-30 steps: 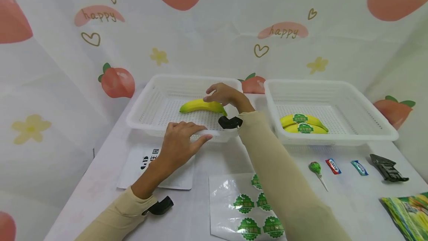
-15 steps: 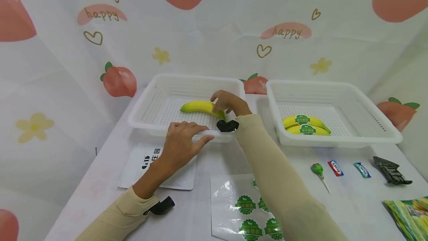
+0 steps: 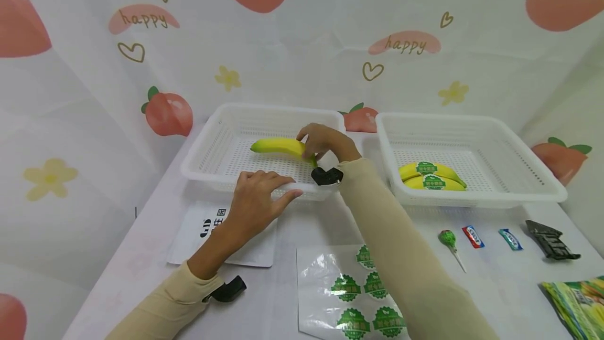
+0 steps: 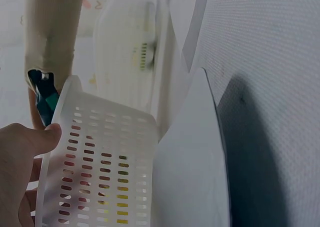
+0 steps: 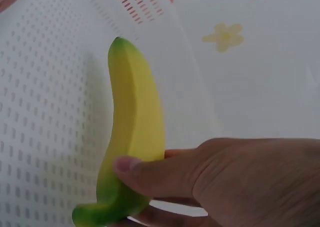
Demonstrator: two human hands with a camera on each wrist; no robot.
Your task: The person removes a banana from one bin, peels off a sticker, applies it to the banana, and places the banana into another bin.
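The banana (image 3: 278,146) sits in the left basket (image 3: 207,143), its long axis running sideways, stem end toward the person's right and the rest stretching off to the left. The right hand (image 3: 325,140) has it by that stem end, thumb and fingers curled round the fruit, as the right wrist view shows plainly. The left hand (image 3: 257,201) rests on the basket's near rim, fingers straight over the edge, thumb below, farther from the banana. Two labelled bananas (image 3: 430,175) lie in the right basket (image 3: 519,146)
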